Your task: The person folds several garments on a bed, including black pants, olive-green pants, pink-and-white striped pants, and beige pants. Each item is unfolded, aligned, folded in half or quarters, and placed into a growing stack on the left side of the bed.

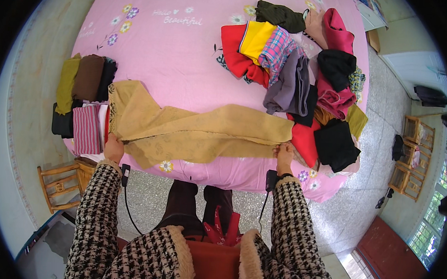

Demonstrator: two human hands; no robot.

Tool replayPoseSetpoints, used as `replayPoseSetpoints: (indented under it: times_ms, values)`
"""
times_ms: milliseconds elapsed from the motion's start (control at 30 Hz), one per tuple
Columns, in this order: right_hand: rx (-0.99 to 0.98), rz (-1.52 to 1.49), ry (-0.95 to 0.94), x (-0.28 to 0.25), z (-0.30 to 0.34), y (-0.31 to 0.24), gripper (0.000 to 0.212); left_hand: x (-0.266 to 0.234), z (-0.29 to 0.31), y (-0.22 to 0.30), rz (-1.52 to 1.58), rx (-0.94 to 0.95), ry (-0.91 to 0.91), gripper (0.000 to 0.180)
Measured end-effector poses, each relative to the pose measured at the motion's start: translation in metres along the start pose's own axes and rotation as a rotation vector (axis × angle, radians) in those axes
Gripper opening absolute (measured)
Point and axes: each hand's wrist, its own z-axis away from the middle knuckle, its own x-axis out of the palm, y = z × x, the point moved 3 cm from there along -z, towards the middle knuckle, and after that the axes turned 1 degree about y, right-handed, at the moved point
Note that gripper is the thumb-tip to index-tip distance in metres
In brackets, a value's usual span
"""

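A pair of tan trousers [211, 126] lies sideways along the near edge of the bed, its dark-patterned waistband at the left and its leg ends at the right. My left hand [114, 149] is closed on the near corner of the waistband. At the other end, my right hand [284, 157] pinches the near edge of the leg ends. A seam runs lengthwise down the middle of the cloth, and the fabric shows some creases. Just left of the waistband sits a folded pink-and-grey striped garment [88, 130].
Folded olive and brown clothes [89, 77] stand at the bed's left edge. Many garments crowd the right side, among them a yellow one [257, 40], a grey one [287, 87] and a black one [337, 145]. A wooden chair [59, 184] stands left of the pink bedsheet [187, 57].
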Motion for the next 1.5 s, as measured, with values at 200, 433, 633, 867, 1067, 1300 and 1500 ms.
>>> replayPoseSetpoints:
  times_ms: [200,433,633,867,1067,1300,1500]
  values:
    - [-0.116,0.016,0.09,0.008,-0.001,-0.01,0.022,0.001,0.002,0.001,0.038,-0.012,-0.014,0.021]
    - [-0.13,0.208,0.226,0.017,-0.016,-0.024,0.031,0.0,0.005,0.004,0.053,-0.05,0.01,0.018]
    - [-0.277,0.055,0.348,-0.028,0.028,-0.065,0.035,0.002,0.01,0.005,0.026,-0.03,-0.037,0.02]
    - [-0.601,-0.083,0.568,-0.139,0.126,-0.182,0.029,-0.011,0.054,0.043,0.018,0.34,-0.464,0.023]
    - [-0.742,-0.023,0.589,-0.147,0.158,-0.277,0.025,-0.094,-0.02,0.116,0.142,0.57,-0.313,0.026]
    - [-0.813,-0.178,0.445,-0.115,0.214,-0.355,0.02,-0.292,-0.138,0.164,0.256,0.627,0.306,0.019]
    - [-0.848,-0.26,0.397,-0.091,0.195,-0.305,0.017,-0.334,-0.143,0.136,0.319,0.602,0.33,0.017]
